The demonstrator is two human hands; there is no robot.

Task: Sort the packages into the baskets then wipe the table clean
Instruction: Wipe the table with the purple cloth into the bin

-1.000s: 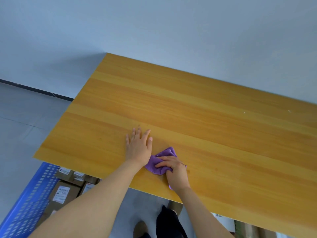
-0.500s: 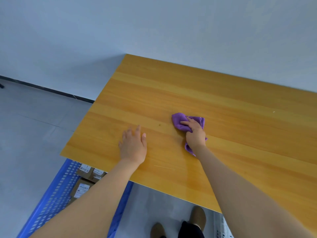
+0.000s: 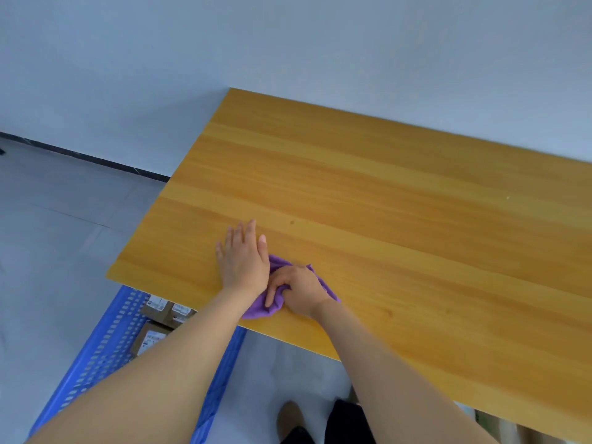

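Cloth (image 3: 272, 307) bunched under right hand (image 3: 301, 291), gripped; left hand (image 3: 243, 261) flat on table (image 3: 416, 235), touching cloth.

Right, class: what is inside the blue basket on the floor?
Brown cardboard packages with white labels lie inside the blue basket. The table edge and the left arm cover the rest, so the count is hidden.

Pale grey wall (image 3: 288, 43) w/ dark skirting (image 3: 83, 158), grey floor (image 3: 57, 235).
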